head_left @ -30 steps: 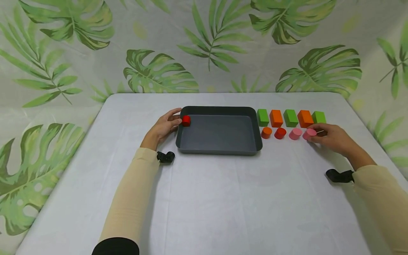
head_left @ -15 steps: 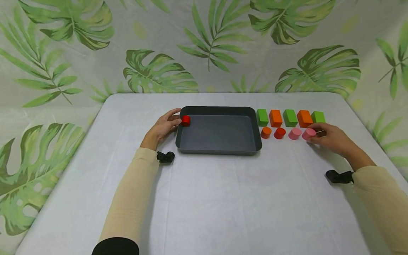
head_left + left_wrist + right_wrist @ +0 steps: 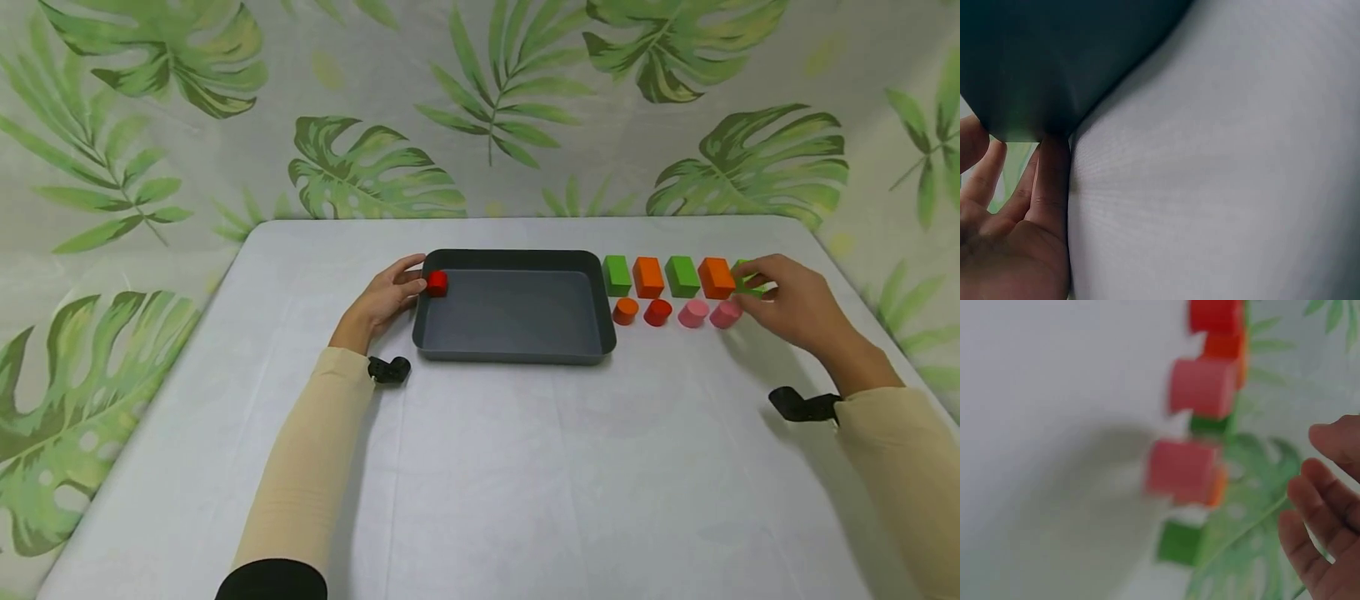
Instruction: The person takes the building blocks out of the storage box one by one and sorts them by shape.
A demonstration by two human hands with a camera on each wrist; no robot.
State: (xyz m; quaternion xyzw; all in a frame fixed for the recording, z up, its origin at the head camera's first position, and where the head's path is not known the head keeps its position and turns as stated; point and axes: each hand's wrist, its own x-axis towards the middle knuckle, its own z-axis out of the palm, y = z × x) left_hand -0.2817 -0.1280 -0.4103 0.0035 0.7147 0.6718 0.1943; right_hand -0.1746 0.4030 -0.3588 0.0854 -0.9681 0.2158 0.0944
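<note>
My left hand (image 3: 378, 304) rests at the left wall of a dark grey rectangular tray (image 3: 517, 358), its thumb at the rim. Fairly straight fingers (image 3: 1052, 181) touch the tray's outside in the left wrist view. Just inside that wall lies a small red block (image 3: 437, 283). At the right, my right hand (image 3: 798, 300) hovers over the end green block (image 3: 752, 287), partly covering it. Its fingers are spread from the thumb with nothing between them, as the right wrist view also shows. Just left of the thumb stands a pink cylinder (image 3: 725, 314).
Right of the tray, a back row holds a green block (image 3: 618, 277), an orange block (image 3: 648, 278), another green block (image 3: 682, 277) and another orange block (image 3: 716, 279). In front stand an orange cylinder (image 3: 626, 312), a red cylinder (image 3: 657, 313) and a second pink cylinder (image 3: 693, 314).
My right hand has let go of the end pink cylinder and risen up and back over the end green block. The left hand and tray have stayed put.
</note>
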